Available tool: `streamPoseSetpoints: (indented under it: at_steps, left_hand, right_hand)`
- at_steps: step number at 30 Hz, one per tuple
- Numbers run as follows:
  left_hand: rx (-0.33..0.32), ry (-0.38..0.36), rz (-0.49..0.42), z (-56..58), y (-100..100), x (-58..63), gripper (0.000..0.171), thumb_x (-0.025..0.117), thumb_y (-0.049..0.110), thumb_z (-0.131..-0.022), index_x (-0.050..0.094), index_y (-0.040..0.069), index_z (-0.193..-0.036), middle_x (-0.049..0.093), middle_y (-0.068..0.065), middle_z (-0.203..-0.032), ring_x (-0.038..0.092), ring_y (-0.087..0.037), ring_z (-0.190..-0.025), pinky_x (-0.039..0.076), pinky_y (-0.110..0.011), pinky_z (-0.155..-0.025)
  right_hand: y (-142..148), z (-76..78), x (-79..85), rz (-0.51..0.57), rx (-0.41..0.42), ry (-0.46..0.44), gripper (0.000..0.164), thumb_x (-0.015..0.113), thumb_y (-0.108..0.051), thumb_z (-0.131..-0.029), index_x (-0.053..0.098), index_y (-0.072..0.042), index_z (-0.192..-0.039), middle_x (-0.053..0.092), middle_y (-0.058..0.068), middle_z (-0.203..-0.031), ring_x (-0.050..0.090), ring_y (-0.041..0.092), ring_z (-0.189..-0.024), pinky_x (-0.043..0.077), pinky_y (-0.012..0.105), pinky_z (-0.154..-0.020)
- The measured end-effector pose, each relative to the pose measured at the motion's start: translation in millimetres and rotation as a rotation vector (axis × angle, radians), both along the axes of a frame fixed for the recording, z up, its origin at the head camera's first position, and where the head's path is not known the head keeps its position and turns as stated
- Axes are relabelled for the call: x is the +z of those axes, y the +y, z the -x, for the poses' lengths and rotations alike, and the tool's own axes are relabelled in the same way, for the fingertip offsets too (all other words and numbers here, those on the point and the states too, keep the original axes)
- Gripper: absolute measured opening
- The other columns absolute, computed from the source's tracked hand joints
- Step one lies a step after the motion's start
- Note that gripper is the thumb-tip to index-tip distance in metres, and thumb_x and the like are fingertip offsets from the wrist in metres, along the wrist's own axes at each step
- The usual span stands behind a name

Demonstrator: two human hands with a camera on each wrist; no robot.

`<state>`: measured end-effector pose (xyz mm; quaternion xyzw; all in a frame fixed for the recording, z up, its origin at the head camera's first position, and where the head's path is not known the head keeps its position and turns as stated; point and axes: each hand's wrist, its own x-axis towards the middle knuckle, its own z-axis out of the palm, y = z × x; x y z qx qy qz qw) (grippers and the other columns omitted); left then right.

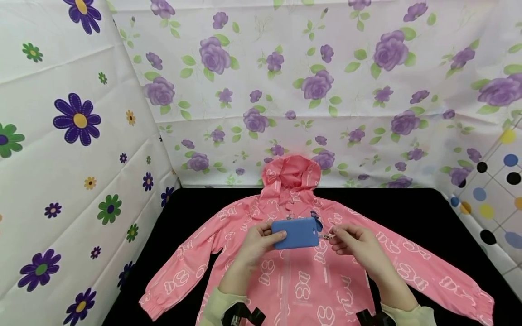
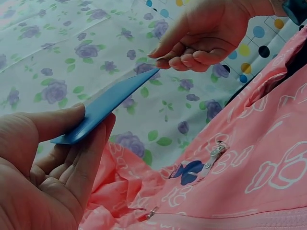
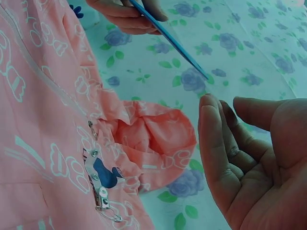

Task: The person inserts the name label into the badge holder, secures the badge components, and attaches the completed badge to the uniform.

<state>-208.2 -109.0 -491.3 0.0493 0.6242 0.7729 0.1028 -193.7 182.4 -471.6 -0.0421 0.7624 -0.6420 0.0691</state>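
My left hand pinches a flat blue card holder by one end, thumb on one face and fingers behind it. Off the holder's far end is my right hand, its fingers loosely bent. A gap shows between thumb and fingertips there, with nothing held. Below both hands a pink hooded jacket with white bear outlines lies spread out. On its chest rests a dark blue badge reel with a metal clip. A small metal zipper pull sits near the collar.
The jacket lies on a black tabletop, its sleeves stretched to both sides and its hood toward the back. A purple-rose cloth hangs behind. Patterned side panels stand left and right.
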Motion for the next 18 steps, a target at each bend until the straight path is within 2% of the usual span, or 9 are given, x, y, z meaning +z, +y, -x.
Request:
streamPoseSetpoints:
  at_steps: [7,11,14,18]
  left_hand:
    - [0.009,0.012,0.000,5.1,-1.2,1.2,0.042,0.077,0.005,-0.098,0.064,-0.014,-0.133,0.076,-0.020,-0.113,0.077,-0.021,-0.097,0.064,-0.034,-0.090]
    - [0.014,-0.002,-0.014,4.4,-1.6,-0.4,0.041,0.076,0.004,-0.098,0.063,-0.015,-0.132,0.076,-0.020,-0.111,0.077,-0.020,-0.096,0.064,-0.033,-0.089]
    - [0.022,-0.013,-0.023,3.7,-2.3,-1.1,0.040,0.075,0.003,-0.098,0.063,-0.015,-0.132,0.076,-0.019,-0.110,0.077,-0.020,-0.096,0.064,-0.033,-0.088]
    - [0.018,-0.009,-0.017,2.0,-3.1,-1.6,0.042,0.076,0.005,-0.098,0.063,-0.016,-0.132,0.076,-0.019,-0.111,0.077,-0.020,-0.096,0.064,-0.033,-0.089]
  right_hand:
    - [9.0,12.2,-12.4,-0.135,0.002,0.002,0.046,0.067,-0.033,-0.109,0.066,0.007,-0.132,0.073,0.016,-0.106,0.076,0.034,-0.096,0.065,0.031,-0.080]
    - [12.8,21.0,-26.7,-0.265,0.011,0.034,0.039,0.070,-0.026,-0.107,0.069,0.004,-0.132,0.075,0.017,-0.108,0.075,0.028,-0.093,0.064,0.029,-0.077]
    - [12.6,27.8,-34.7,-0.391,-0.004,0.092,0.030,0.073,-0.022,-0.104,0.074,-0.002,-0.126,0.076,0.013,-0.109,0.073,0.022,-0.091,0.062,0.029,-0.073]
    - [8.0,37.2,-41.6,-0.537,-0.010,0.167,0.022,0.076,-0.021,-0.101,0.078,-0.007,-0.119,0.076,0.008,-0.112,0.071,0.022,-0.096,0.060,0.036,-0.076]
